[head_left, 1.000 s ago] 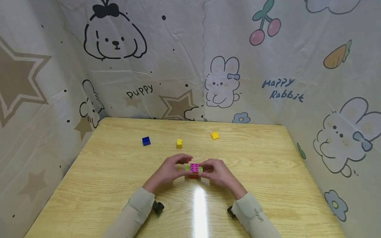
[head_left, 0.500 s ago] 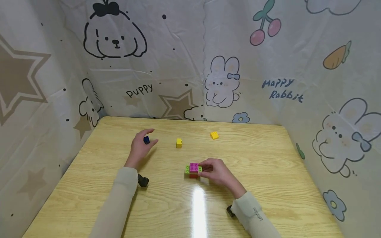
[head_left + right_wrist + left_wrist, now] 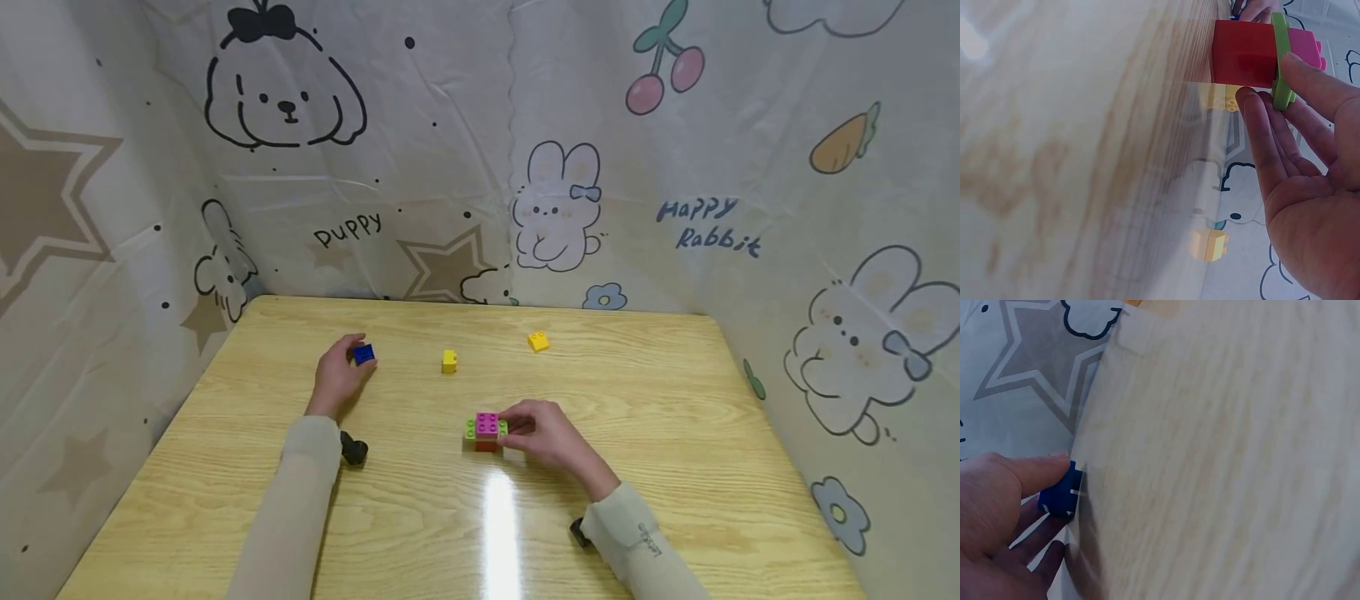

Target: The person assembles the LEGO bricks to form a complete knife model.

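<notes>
At the table's left rear, my left hand (image 3: 336, 377) pinches a blue toy brick (image 3: 364, 355) between thumb and fingers. The left wrist view shows the thumb on one side of this brick (image 3: 1059, 492) and fingertips on the other. Nearer the middle stands a small stack of bricks: a red base (image 3: 1244, 53), a wider green plate (image 3: 1282, 56) and a pink brick (image 3: 487, 423) on top. My right hand (image 3: 546, 433) holds the stack at the green plate's right end, thumb towards me. Its other fingers are partly hidden in the head view.
Two loose yellow bricks lie on the wooden table (image 3: 637, 400): one yellow brick (image 3: 449, 362) left of centre, the other yellow brick (image 3: 538, 341) farther back to the right. A printed cloth (image 3: 450, 125) hangs along the table's back and sides.
My left hand has left the stack, moved left and back to the blue brick, and closed its fingers on it. The right hand has stayed at the stack.
</notes>
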A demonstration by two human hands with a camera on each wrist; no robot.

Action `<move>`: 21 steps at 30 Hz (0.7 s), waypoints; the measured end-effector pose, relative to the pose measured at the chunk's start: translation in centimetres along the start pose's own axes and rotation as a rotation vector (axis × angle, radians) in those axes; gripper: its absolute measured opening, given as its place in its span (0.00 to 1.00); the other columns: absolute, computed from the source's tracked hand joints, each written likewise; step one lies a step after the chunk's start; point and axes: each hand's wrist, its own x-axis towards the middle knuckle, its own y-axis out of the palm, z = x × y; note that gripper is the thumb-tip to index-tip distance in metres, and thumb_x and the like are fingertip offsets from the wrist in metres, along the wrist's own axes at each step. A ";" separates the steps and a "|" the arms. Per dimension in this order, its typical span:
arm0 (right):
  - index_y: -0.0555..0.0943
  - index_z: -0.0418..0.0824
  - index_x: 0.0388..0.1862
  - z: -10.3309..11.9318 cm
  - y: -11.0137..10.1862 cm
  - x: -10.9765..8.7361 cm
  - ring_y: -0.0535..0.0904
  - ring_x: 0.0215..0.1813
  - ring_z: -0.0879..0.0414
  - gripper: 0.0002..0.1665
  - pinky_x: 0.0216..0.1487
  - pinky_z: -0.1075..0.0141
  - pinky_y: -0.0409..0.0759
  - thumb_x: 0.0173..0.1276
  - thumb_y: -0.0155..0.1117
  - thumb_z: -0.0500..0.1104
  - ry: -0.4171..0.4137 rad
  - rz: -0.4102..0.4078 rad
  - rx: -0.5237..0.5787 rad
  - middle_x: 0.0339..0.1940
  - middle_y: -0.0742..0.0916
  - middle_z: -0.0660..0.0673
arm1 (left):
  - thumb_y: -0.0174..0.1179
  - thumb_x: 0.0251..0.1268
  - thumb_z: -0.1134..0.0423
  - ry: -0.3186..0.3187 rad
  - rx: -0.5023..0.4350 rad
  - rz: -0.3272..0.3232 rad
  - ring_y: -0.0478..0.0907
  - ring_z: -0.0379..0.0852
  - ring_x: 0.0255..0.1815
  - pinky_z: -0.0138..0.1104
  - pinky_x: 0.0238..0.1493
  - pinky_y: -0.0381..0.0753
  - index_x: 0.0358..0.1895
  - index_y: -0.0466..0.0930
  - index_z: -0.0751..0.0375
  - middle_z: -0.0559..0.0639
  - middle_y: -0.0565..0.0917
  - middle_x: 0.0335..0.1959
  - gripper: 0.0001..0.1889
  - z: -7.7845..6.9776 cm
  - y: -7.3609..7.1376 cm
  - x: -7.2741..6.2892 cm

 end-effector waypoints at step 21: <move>0.87 0.37 0.56 -0.2 0.0 0.0 0.87 0.49 0.55 0.19 0.52 0.65 0.88 0.68 0.75 0.40 -0.014 0.004 -0.002 0.50 0.90 0.44 | 0.65 0.72 0.67 0.117 -0.034 -0.016 0.76 0.64 0.60 0.54 0.65 0.78 0.66 0.76 0.66 0.68 0.77 0.61 0.22 -1.9 1.1 -1.5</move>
